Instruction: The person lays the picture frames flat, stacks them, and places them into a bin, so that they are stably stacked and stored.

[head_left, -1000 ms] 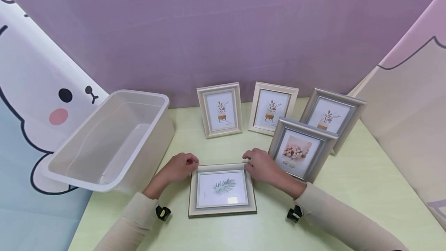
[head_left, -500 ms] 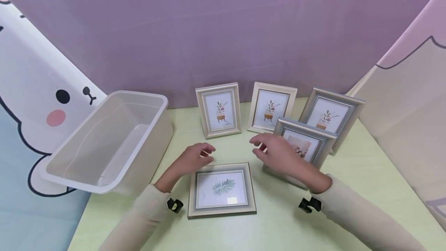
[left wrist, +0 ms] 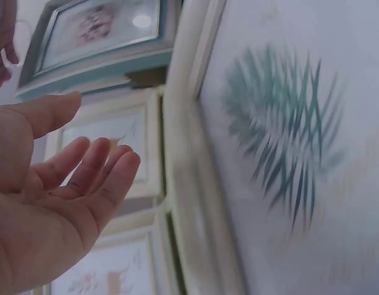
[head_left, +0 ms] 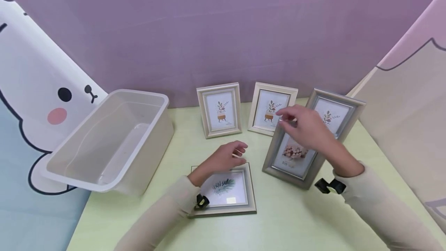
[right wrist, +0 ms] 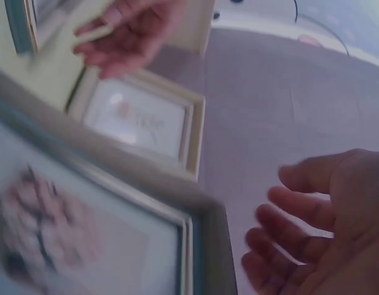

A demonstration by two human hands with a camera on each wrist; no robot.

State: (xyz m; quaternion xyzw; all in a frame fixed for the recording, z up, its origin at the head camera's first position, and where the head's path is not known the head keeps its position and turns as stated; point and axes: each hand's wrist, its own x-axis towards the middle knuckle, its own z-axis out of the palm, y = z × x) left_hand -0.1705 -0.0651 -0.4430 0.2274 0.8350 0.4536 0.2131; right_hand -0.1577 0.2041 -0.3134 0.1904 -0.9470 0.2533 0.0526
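Note:
My left hand (head_left: pixel 223 159) hovers over the far edge of a picture frame (head_left: pixel 230 191) with a green leaf print, lying flat on the table. Its fingers are loosely bent and hold nothing, as the left wrist view also shows. In front of a grey picture frame (head_left: pixel 290 162) with a pink flower print, my right hand (head_left: pixel 306 127) is raised near the top edge. The hand hides part of that frame. In the right wrist view, a gap shows between the relaxed fingers (right wrist: pixel 293 215) and the flower-print frame (right wrist: pixel 72 227).
Two light picture frames (head_left: pixel 220 111) (head_left: pixel 273 107) stand along the back. A larger grey frame (head_left: pixel 334 113) stands behind the flower one and is partly covered. At the left sits an open white plastic bin (head_left: pixel 146 142). A purple cloth (head_left: pixel 223 30) hangs behind the table (head_left: pixel 271 220).
Both hands have left the far corners of the leaf-print frame. The left moved right across its far edge; the right rose and moved right to the flower-print frame. The frames stay put.

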